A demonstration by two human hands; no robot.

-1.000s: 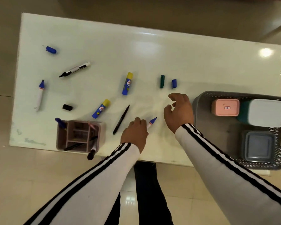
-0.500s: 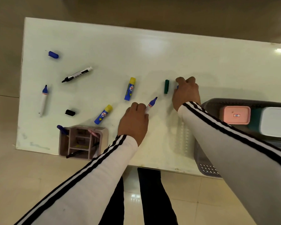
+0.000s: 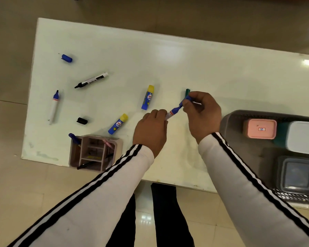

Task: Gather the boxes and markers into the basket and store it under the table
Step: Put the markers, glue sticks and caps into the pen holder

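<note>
My left hand (image 3: 151, 130) grips a white marker with a blue tip (image 3: 173, 112) above the table's middle. My right hand (image 3: 202, 114) pinches a small blue cap (image 3: 185, 100) right at that tip. A green cap (image 3: 187, 92) lies just behind my right fingers. The grey basket (image 3: 230, 122) stands at the right edge and holds a pink box (image 3: 259, 129), a white-lidded teal box (image 3: 304, 137) and a grey box (image 3: 296, 173). On the left lie a black marker (image 3: 91, 80), another blue-tipped marker (image 3: 53, 106), a blue cap (image 3: 67, 58) and a black cap (image 3: 82, 120).
Two blue glue sticks with yellow caps (image 3: 147, 97) (image 3: 118, 123) lie mid-table. A pink pen holder (image 3: 95, 153) with several pens stands at the white table's (image 3: 168, 56) near edge. My legs show below the table edge, over a tiled floor.
My right hand lifted the blue cap from beside the green cap and brought it to the marker tip. My left hand raised the marker toward it. The view shifted left.
</note>
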